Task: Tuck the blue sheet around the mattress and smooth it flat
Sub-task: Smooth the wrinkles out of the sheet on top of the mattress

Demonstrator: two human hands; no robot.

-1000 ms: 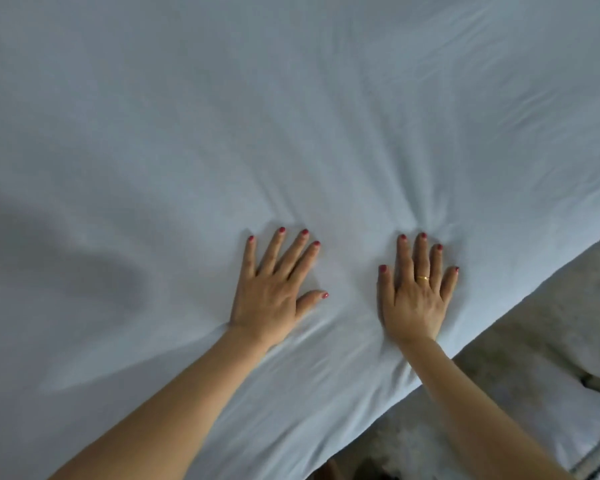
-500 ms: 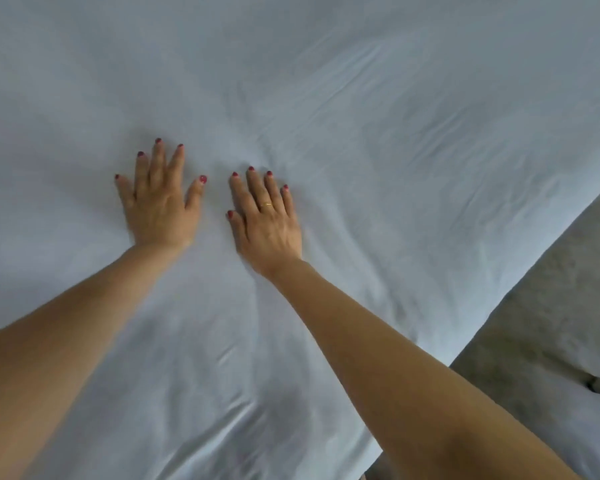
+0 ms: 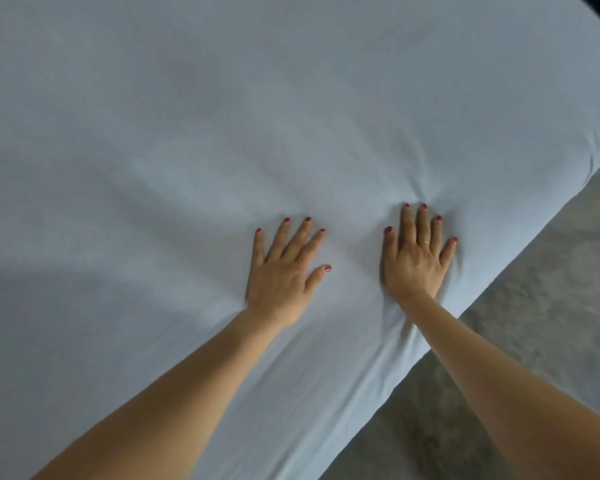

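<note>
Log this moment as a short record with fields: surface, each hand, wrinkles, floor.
surface: blue sheet covering the mattress top and its near edge
left hand: flat, palm down, fingers spread, gripping nothing
right hand: flat, palm down, close to the bed edge, ring on one finger
wrinkles: soft creases fan out from the right fingertips; broad folds at left
floor: grey, at lower right

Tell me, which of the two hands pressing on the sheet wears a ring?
The right hand, the one nearer the edge of the bed, has a thin gold ring on one finger. The left hand has bare fingers. Both lie flat on the blue sheet.
</note>
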